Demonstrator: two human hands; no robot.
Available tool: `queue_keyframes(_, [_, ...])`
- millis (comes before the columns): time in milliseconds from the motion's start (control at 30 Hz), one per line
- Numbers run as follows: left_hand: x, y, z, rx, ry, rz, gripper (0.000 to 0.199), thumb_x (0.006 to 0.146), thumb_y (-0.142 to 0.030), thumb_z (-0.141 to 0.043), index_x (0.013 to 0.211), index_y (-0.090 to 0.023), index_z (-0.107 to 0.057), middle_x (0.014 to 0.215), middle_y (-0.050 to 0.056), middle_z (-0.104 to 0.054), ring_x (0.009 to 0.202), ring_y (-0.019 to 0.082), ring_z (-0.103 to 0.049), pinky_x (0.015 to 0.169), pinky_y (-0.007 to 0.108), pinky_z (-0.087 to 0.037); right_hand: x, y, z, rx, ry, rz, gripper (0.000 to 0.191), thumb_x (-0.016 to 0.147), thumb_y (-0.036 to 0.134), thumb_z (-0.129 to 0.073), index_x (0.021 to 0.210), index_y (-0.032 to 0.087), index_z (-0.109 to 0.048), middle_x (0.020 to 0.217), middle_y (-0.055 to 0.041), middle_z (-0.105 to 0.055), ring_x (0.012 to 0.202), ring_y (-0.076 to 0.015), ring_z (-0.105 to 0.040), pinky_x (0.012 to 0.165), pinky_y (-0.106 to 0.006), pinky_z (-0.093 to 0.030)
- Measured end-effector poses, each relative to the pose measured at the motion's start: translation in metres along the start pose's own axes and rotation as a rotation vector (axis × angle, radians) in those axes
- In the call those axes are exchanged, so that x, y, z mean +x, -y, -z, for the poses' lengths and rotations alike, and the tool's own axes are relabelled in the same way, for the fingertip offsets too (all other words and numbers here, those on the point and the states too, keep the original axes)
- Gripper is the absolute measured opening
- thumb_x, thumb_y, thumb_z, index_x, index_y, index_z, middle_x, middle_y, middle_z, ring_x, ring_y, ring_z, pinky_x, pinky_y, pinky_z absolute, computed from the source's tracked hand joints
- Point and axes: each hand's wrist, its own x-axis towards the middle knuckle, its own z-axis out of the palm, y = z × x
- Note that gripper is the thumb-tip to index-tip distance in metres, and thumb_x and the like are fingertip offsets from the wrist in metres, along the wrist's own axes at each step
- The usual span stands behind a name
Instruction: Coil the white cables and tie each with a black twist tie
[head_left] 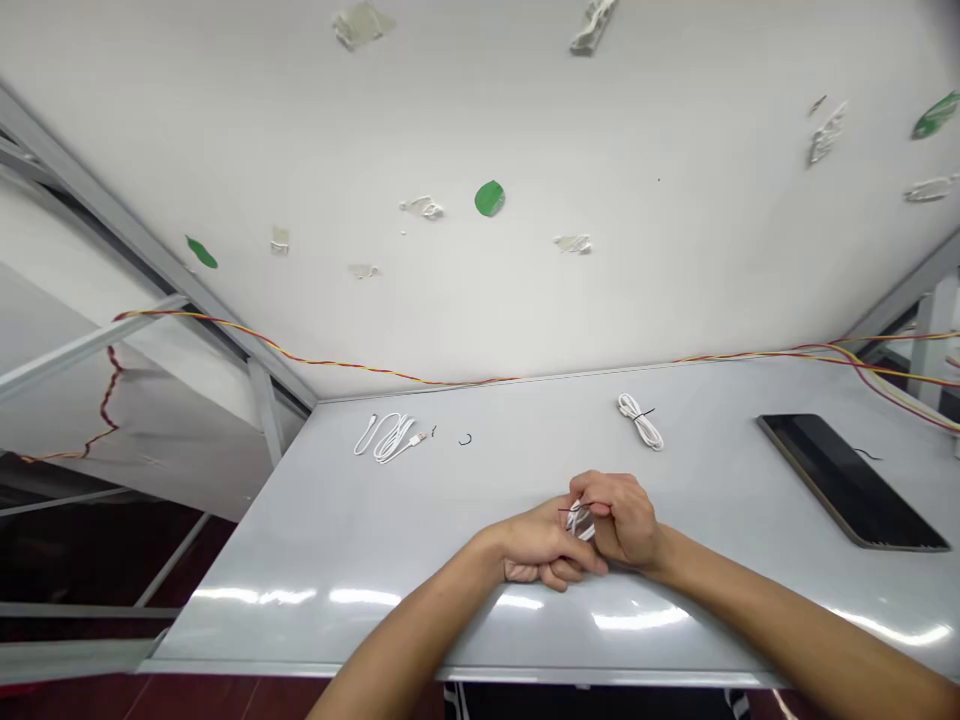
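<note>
Close together over the front middle of the grey table, both hands work at a coiled white cable (580, 520). My left hand (546, 540) is closed around the coil, which shows only in part between the fingers. A thin black twist tie (568, 510) crosses the coil. My right hand (619, 515) pinches at the tie with thumb and forefinger. Behind the hands lies a bundled white cable (640, 422) with a black tie around its middle. Farther left, a loosely coiled white USB cable (394, 438) lies untied.
Two short black tie pieces lie near the USB cable, one of them a curved tie (466, 440). At the right rests a dark tablet (851, 480), a black strand beside it. Red and yellow wires (337, 366) run along the white back panel (450, 310). Metal frame bars flank the table (315, 500).
</note>
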Motion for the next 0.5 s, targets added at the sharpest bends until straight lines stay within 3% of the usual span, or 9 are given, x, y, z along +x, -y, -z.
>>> queue_keyframes(100, [0.003,0.004,0.0,-0.013,0.02,-0.009,0.052,0.06,-0.023,-0.085,0.069,-0.021,-0.034,0.051,-0.013,-0.024,0.04,0.001,-0.02,0.039,0.018,-0.01,-0.003,0.003,-0.001,-0.017,0.039,-0.031,0.023,0.091,0.007,-0.036,0.088,0.023,-0.052,0.062,0.0024,-0.058,0.047,-0.0111,-0.052,0.045,-0.022,-0.04])
queue_keyframes(267, [0.004,0.001,0.001,-0.159,-0.038,-0.188,0.042,0.064,-0.016,-0.082,0.086,-0.021,-0.048,0.06,-0.01,-0.038,0.045,0.002,-0.025,0.044,0.018,-0.012,0.006,-0.002,0.007,-0.219,-0.018,-0.079,0.022,0.091,0.007,-0.039,0.085,0.022,-0.054,0.056,0.0043,-0.058,0.039,-0.0104,-0.047,0.043,-0.024,-0.038])
queue_keyframes(400, [0.004,-0.001,0.003,-0.256,-0.073,-0.285,0.03,0.084,-0.042,-0.067,0.092,-0.016,-0.054,0.081,0.002,-0.054,0.054,0.005,-0.035,0.048,0.02,-0.018,0.013,-0.017,0.019,-0.372,-0.051,-0.13,0.02,0.091,0.009,-0.041,0.084,0.022,-0.054,0.064,0.0021,-0.064,0.042,-0.0111,-0.052,0.045,-0.025,-0.039])
queue_keyframes(500, [0.01,0.004,0.004,-0.197,-0.143,-0.312,0.04,0.084,-0.052,-0.066,0.085,-0.015,-0.054,0.08,0.003,-0.053,0.054,0.005,-0.031,0.049,0.021,-0.019,0.013,-0.022,0.021,-0.361,-0.024,-0.095,0.019,0.093,0.011,-0.043,0.083,0.022,-0.056,0.061,0.002,-0.063,0.042,-0.0109,-0.051,0.046,-0.025,-0.039])
